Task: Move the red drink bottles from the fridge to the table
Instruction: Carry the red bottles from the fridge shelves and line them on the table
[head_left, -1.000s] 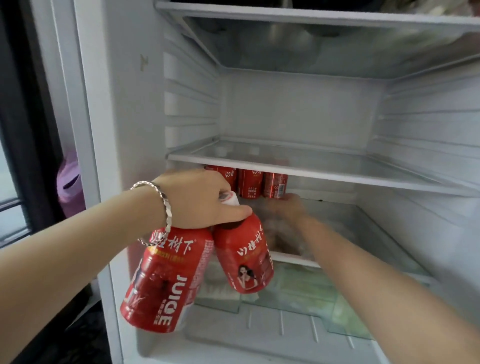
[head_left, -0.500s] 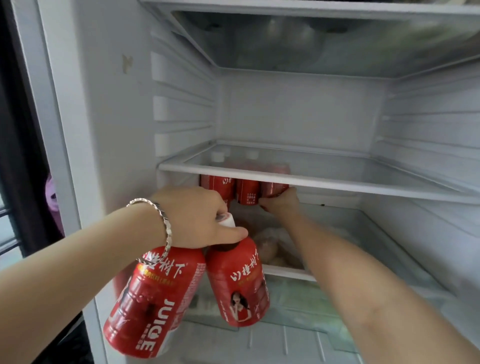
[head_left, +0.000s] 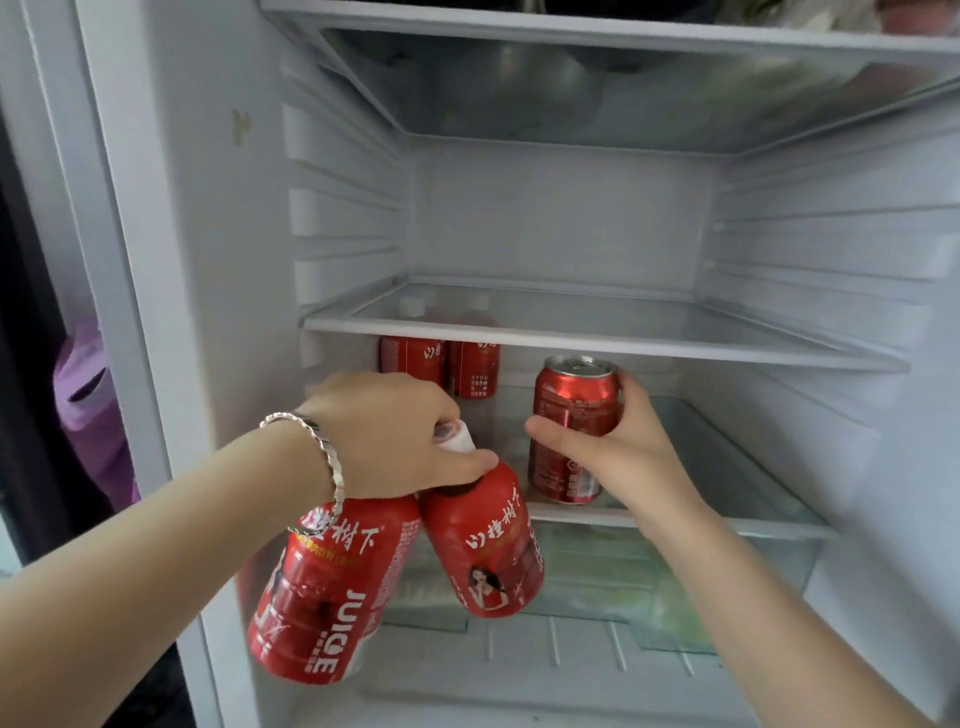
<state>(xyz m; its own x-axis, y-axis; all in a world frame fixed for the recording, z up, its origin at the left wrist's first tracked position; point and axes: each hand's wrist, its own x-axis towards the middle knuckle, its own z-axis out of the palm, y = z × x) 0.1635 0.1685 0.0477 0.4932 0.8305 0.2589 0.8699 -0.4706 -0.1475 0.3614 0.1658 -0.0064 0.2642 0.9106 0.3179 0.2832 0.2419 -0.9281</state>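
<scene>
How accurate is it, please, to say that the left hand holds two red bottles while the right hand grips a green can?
The head view shows the can is red, not green. The left hand holds two red bottles while the right hand grips it.

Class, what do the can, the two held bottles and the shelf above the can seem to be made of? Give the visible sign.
Can: metal, probably aluminium, glossy red; silver rimmed top with pull tab.
Bottles: likely plastic in glossy printed wrap; white cap.
Shelf: clear glass or plastic, white trim; things below show through.
</scene>
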